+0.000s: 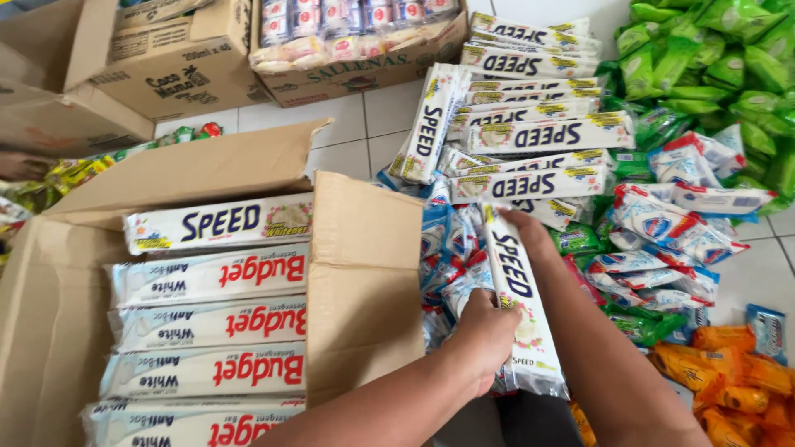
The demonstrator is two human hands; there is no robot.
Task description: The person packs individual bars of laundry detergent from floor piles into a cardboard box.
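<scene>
Nearest the camera, the left hand is closing its fingers around the lower part of a long white detergent bar in a clear wrapper with blue lettering, gripping it firmly from the left side. The right hand is pressing on the bar's upper end, its fingers mostly hidden behind the pack, so how tightly they are curling cannot be told. The bar is standing nearly upright, tilting slightly, just to the right of an open cardboard box and above a heap of small blue and white sachets.

Inside the box, white detergent bars with red lettering are lying flat in a stack, and one bar with blue lettering is lying across the far end of them.

To the right, orange packets are lying on the tiled floor, with red, white and blue soap packs just beyond them. Farther off, more long blue-lettered bars are piling up in a loose stack, and green packets are filling the far right corner. At the far edge, two more cardboard cartons are sitting, one holding small pink and white packs.
</scene>
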